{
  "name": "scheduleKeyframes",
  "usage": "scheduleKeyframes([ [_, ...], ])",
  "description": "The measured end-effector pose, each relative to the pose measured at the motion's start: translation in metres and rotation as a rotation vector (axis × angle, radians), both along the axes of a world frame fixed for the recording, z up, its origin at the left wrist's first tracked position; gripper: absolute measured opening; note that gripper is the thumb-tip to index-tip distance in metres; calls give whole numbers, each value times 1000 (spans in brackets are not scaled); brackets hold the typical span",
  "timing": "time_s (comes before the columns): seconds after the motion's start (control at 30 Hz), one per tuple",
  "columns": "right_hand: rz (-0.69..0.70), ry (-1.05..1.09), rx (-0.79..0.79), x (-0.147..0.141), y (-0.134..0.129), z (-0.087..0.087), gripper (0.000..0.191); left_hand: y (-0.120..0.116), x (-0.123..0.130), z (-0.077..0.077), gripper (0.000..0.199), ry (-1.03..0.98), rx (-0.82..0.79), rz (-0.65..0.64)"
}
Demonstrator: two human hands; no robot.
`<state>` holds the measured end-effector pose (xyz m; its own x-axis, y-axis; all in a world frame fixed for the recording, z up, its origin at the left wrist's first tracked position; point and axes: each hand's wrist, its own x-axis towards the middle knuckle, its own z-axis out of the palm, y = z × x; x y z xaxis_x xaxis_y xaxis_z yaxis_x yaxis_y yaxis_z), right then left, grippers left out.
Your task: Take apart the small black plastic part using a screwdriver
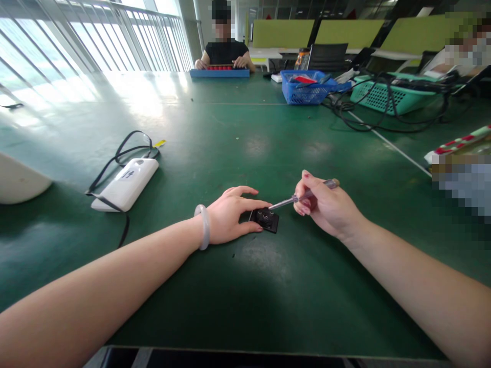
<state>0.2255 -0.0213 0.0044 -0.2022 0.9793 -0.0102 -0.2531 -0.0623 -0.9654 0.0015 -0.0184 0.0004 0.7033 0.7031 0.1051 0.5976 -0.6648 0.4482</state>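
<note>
A small black square part with a raised, glossy middle lies on the green table. My left hand, a pale bangle at its wrist, grips this part between the thumb at the near edge and the fingers at the far edge. In my right hand is a slim screwdriver with a clear handle, held like a pen. Its metal shaft slants down to the left, and the tip meets the far side of the black part. Exactly what the tip touches is too small to make out.
On the left lie a white power bank with a black cord and a white rounded object. Blue and teal baskets with black cables stand at the back right. Across the table, a person handles a blue tray.
</note>
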Motion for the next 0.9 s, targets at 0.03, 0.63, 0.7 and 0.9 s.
scheduleKeyframes([
  [0.03, -1, 11, -4, 0, 0, 0, 41, 0, 0, 0, 45, 3, 1, 5],
  [0.63, -106, 45, -77, 5, 5, -1, 42, 1, -1, -2, 48, 0, -1, 14],
  [0.7, -146, 46, -78, 7, 6, 0, 41, 1, -1, -2, 49, -6, -6, 11],
  [0.9, -184, 23, -61, 8, 5, 1, 43, 0, 0, -1, 47, -3, -7, 22],
])
